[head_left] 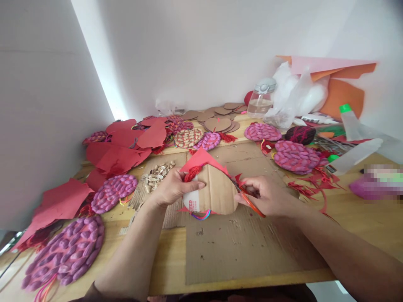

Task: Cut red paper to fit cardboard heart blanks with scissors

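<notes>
"What is filling the lower frame?"

"The wooden tabletop (170, 260), with a flat cardboard sheet (239, 256) covering its lower centre."

"And on top of that?"

"Red paper (201, 158) is jutting out behind a cardboard cutout (220, 191) at the frame's centre. The cutout is pointing its narrow end toward the top, so its long axis is running up and down between the hands."

"What are those holding?"

"The left hand (176, 184) is pinching the cutout's left side, thumb on top; the right hand (262, 191) is gripping orange-handled scissors (252, 204)."

"Which is nearer the edge being worked?"

"The right, I'm judging: the blades are slanting toward the upper left along the cutout's right edge, and everything is turning on that line. Smaller still, a red tassel (192, 173) is lying by the left thumb, and a cord loop (206, 215) is poking out below"
</notes>
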`<control>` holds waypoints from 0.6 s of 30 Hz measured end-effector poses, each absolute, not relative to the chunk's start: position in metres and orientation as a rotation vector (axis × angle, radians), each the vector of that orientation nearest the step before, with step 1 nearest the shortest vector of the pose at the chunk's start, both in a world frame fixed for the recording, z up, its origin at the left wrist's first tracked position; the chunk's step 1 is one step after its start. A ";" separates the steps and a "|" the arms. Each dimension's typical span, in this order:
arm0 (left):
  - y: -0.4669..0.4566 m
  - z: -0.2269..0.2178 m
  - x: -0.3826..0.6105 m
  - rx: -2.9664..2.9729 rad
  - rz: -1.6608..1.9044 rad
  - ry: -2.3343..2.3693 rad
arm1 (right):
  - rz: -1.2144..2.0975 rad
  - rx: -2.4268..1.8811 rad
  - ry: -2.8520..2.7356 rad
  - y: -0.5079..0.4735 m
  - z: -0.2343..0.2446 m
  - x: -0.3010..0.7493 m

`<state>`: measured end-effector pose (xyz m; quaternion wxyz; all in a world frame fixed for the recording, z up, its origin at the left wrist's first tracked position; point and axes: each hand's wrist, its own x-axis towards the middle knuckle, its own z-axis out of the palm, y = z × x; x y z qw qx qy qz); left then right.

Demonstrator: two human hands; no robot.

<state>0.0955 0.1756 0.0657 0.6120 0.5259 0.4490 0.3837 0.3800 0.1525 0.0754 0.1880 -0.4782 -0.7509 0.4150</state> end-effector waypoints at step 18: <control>0.172 0.069 0.099 1.336 0.781 1.036 | 1.172 -1.325 -2.191 0.154 0.076 0.382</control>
